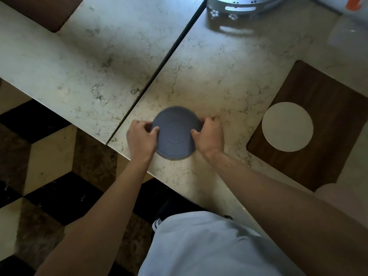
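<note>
A round grey-blue dish [175,132], turned so its ringed underside faces me, is over the marble table [209,80] near its front edge. My left hand [141,139] grips its left rim with thumb on top and fingers curled under. Opposite it, my right hand [210,134] grips the right rim the same way. The dish is slightly blurred. Whether it touches the table cannot be told.
A brown wooden placemat [322,96] with a pale round coaster [287,126] lies at the right. A grey perforated tray [239,6] stands at the back. A dark seam [159,68] splits two tabletops. Another brown mat [43,10] is far left. Checkered floor [49,176] lies below.
</note>
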`<state>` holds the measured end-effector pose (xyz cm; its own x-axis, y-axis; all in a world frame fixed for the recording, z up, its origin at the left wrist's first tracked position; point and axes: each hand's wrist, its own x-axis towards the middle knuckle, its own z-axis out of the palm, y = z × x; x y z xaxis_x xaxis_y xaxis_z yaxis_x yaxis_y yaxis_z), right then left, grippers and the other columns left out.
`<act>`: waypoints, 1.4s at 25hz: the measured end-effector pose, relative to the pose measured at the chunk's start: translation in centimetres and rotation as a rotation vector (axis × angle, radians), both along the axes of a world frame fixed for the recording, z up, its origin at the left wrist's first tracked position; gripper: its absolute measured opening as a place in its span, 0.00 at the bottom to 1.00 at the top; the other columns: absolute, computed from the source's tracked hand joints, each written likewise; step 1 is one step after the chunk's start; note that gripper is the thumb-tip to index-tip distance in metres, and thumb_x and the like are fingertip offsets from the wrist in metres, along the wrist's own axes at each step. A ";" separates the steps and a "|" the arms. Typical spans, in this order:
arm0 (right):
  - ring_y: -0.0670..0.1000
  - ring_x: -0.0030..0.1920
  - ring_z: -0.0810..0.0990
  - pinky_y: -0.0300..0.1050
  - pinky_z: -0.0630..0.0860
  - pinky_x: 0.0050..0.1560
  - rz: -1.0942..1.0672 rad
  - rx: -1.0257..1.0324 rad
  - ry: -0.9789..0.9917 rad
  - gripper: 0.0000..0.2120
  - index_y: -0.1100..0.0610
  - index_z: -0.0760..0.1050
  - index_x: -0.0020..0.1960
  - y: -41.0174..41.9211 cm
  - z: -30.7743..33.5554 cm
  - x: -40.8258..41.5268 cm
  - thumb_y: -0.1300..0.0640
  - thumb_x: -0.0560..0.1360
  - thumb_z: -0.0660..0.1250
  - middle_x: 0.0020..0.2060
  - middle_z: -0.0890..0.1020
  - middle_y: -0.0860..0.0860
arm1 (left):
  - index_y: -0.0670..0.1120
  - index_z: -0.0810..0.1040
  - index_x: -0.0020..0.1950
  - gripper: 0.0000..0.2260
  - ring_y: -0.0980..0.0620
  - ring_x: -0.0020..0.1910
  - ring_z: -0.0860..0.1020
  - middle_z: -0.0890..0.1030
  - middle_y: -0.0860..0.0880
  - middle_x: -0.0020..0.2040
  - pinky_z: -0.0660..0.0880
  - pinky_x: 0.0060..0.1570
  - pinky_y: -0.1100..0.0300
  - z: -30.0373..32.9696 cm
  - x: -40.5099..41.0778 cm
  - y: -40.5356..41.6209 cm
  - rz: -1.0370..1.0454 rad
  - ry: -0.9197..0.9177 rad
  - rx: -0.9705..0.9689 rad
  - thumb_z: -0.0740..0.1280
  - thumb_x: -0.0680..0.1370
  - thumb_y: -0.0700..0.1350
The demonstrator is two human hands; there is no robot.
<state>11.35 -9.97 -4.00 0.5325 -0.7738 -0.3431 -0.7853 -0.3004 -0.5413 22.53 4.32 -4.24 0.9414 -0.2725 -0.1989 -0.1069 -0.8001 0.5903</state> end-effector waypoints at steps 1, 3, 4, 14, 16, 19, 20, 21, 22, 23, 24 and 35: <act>0.55 0.55 0.75 0.50 0.76 0.58 -0.010 0.014 -0.008 0.17 0.58 0.75 0.58 -0.1 0.0 -0.1 0.54 0.72 0.73 0.55 0.75 0.55 | 0.44 0.83 0.52 0.10 0.49 0.46 0.80 0.80 0.46 0.50 0.77 0.53 0.56 0.0 0.1 -0.2 -0.001 0.013 -0.001 0.74 0.73 0.46; 0.53 0.52 0.77 0.48 0.78 0.54 -0.029 0.043 -0.033 0.15 0.56 0.75 0.56 -0.4 0.0 -0.2 0.55 0.72 0.73 0.52 0.78 0.53 | 0.45 0.83 0.51 0.09 0.50 0.47 0.79 0.80 0.47 0.50 0.76 0.53 0.57 0.0 0.3 -0.7 -0.001 0.038 0.011 0.74 0.73 0.46; 0.52 0.50 0.78 0.47 0.78 0.51 -0.050 0.072 -0.053 0.13 0.56 0.74 0.55 -0.5 0.0 -0.3 0.55 0.73 0.73 0.50 0.80 0.51 | 0.45 0.82 0.51 0.09 0.49 0.47 0.79 0.80 0.47 0.50 0.75 0.53 0.57 0.0 0.3 -0.9 -0.004 0.052 0.020 0.74 0.73 0.46; 0.46 0.42 0.81 0.37 0.77 0.41 -0.484 0.273 -0.272 0.10 0.54 0.79 0.50 -5.3 0.6 -10.0 0.55 0.70 0.76 0.42 0.83 0.47 | 0.45 0.79 0.57 0.14 0.50 0.47 0.81 0.83 0.50 0.47 0.79 0.54 0.51 1.7 -4.6 -8.0 -0.226 0.311 -0.125 0.73 0.73 0.43; 0.44 0.42 0.82 0.36 0.78 0.40 -0.567 0.238 -0.296 0.10 0.53 0.79 0.49 -6.5 1.0 -13.9 0.54 0.70 0.76 0.41 0.83 0.46 | 0.45 0.82 0.57 0.12 0.51 0.47 0.82 0.85 0.49 0.48 0.80 0.53 0.48 1.6 -7.0 -10.5 -0.373 0.363 -0.132 0.72 0.74 0.42; 0.38 0.38 0.79 0.26 0.71 0.32 -0.672 0.162 -0.289 0.08 0.52 0.80 0.47 -7.9 1.8 -20.0 0.53 0.70 0.76 0.38 0.81 0.42 | 0.47 0.85 0.53 0.08 0.53 0.45 0.82 0.85 0.51 0.46 0.81 0.50 0.47 1.8 -11.1 -13.9 -0.551 0.441 -0.118 0.71 0.75 0.44; 0.38 0.38 0.79 0.28 0.70 0.32 -0.720 0.156 -0.286 0.08 0.52 0.80 0.47 -8.2 2.0 -22.1 0.52 0.70 0.75 0.37 0.81 0.42 | 0.47 0.85 0.51 0.07 0.52 0.45 0.83 0.85 0.51 0.45 0.81 0.50 0.46 1.9 -12.7 -15.0 -0.608 0.456 -0.113 0.70 0.75 0.44; 0.38 0.38 0.78 0.30 0.70 0.33 -0.766 0.157 -0.280 0.08 0.51 0.80 0.48 -8.4 2.2 -24.1 0.51 0.71 0.75 0.37 0.81 0.42 | 0.47 0.85 0.50 0.06 0.51 0.45 0.83 0.86 0.50 0.44 0.81 0.50 0.45 2.1 -14.4 -16.0 -0.661 0.461 -0.107 0.70 0.75 0.44; 0.38 0.38 0.78 0.31 0.70 0.34 -0.809 0.156 -0.273 0.08 0.51 0.80 0.48 -8.6 2.4 -26.0 0.51 0.71 0.75 0.37 0.80 0.41 | 0.47 0.85 0.50 0.06 0.51 0.45 0.83 0.86 0.50 0.44 0.81 0.51 0.45 2.2 -16.0 -17.0 -0.710 0.457 -0.097 0.71 0.75 0.44; 0.38 0.38 0.78 0.31 0.70 0.35 -0.845 0.143 -0.275 0.08 0.51 0.80 0.48 -8.8 2.6 -28.0 0.51 0.72 0.74 0.37 0.81 0.41 | 0.47 0.85 0.50 0.06 0.50 0.46 0.83 0.86 0.50 0.44 0.80 0.52 0.45 2.3 -17.6 -18.0 -0.755 0.450 -0.086 0.71 0.75 0.44; 0.39 0.38 0.79 0.32 0.71 0.36 -0.873 0.125 -0.288 0.07 0.52 0.81 0.48 -9.0 2.8 -29.6 0.51 0.72 0.74 0.38 0.82 0.43 | 0.47 0.85 0.50 0.06 0.51 0.47 0.83 0.86 0.50 0.45 0.80 0.53 0.45 2.5 -19.0 -18.8 -0.781 0.447 -0.078 0.71 0.75 0.44; 0.49 0.41 0.83 0.49 0.81 0.46 -1.113 -0.014 -0.393 0.07 0.55 0.83 0.46 -18.6 4.4 -46.4 0.52 0.71 0.75 0.39 0.85 0.51 | 0.45 0.86 0.50 0.08 0.52 0.42 0.83 0.84 0.51 0.42 0.82 0.48 0.49 4.9 -35.5 -33.9 -0.957 0.369 -0.091 0.74 0.74 0.47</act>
